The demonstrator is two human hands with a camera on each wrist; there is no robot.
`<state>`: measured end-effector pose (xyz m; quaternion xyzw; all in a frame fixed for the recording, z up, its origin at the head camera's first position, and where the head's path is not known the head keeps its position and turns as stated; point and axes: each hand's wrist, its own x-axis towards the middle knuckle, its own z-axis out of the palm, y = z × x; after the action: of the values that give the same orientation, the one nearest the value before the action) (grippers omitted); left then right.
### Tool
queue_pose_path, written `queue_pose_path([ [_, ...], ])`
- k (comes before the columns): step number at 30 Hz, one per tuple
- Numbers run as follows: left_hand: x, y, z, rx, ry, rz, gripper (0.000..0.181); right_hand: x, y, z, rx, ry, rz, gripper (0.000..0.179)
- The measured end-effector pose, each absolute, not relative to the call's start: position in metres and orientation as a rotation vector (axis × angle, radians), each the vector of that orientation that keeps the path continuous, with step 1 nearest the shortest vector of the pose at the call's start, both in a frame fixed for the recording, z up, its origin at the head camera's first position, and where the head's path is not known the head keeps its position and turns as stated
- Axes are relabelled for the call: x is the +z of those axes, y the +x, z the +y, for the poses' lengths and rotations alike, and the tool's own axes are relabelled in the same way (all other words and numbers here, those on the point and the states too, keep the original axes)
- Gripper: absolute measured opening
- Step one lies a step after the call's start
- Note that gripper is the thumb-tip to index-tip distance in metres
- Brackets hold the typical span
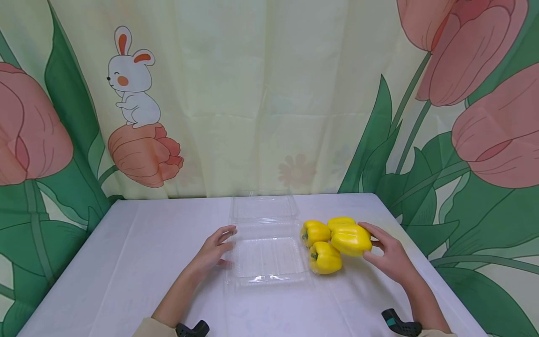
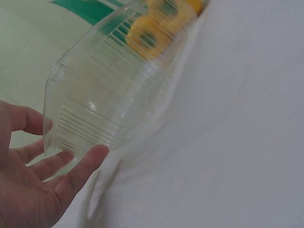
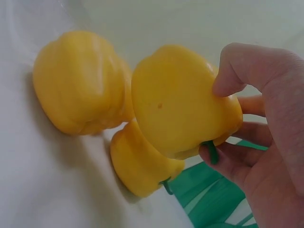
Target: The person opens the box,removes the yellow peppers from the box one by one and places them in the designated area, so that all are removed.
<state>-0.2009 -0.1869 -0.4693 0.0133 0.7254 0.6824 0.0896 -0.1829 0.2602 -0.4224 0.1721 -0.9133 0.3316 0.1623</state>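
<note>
A yellow bell pepper (image 1: 351, 239) is held at its right end by my right hand (image 1: 391, 257). In the right wrist view this pepper (image 3: 175, 102) is pinched between thumb and fingers, its green stem beside a fingertip. It appears raised above the table. Three more yellow bell peppers (image 1: 326, 258) stand just left of it, beside a transparent plastic container (image 1: 269, 257). My left hand (image 1: 212, 250) is at the container's left side, fingers spread and slightly bent. The left wrist view shows the fingertips at the wall of the container (image 2: 95, 104), with the thumb near its lower edge.
The container's hinged lid (image 1: 264, 207) lies folded back towards the rear of the table. A white cloth covers the table (image 1: 147, 262). Behind it hangs a curtain (image 1: 236, 117) printed with tulips and a rabbit.
</note>
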Motion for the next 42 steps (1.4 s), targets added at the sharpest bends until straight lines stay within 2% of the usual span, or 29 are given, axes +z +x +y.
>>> queue_pose_path([
  [42,-0.469,-0.201,-0.187,2.027,0.042,2.151,0.049,-0.44,-0.182,0.285,0.96,0.372,-2.81,0.068],
])
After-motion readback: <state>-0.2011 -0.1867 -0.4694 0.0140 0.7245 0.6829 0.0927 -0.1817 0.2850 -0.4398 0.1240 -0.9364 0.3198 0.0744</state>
